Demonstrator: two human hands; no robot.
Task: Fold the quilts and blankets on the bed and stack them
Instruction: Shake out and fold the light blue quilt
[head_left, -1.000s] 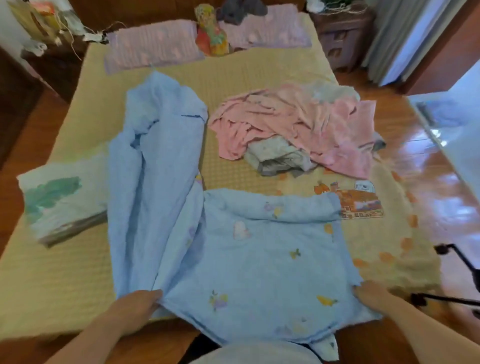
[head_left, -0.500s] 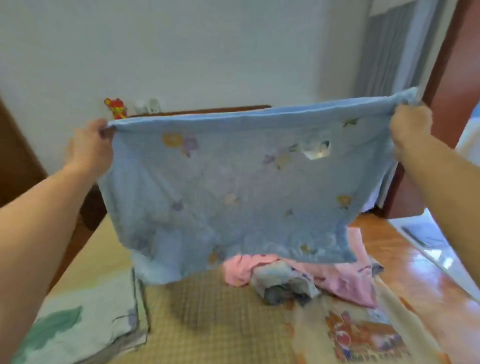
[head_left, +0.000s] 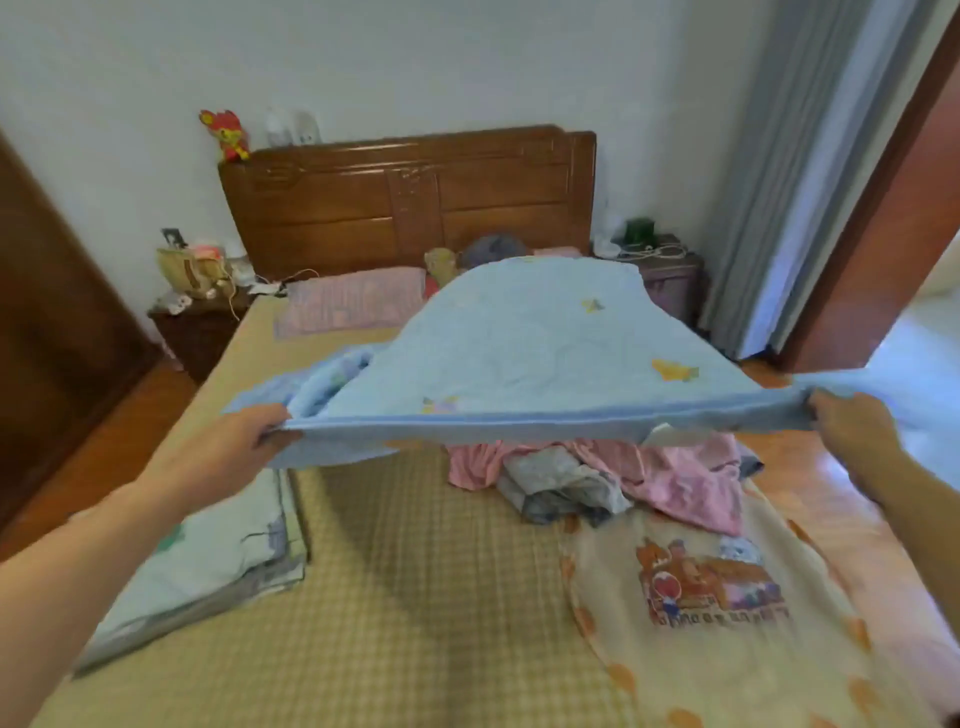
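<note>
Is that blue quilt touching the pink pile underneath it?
Cannot tell. In the head view the blue quilt, stretched between the left hand and right hand, hides the top of the pink pile.

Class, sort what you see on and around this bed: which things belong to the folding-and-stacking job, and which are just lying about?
Job:
left hand and right hand gripping the blue quilt
pink blanket
cream cartoon blanket
folded pale quilt

Lying about:
pink pillow
red toy on the headboard
basket
</note>
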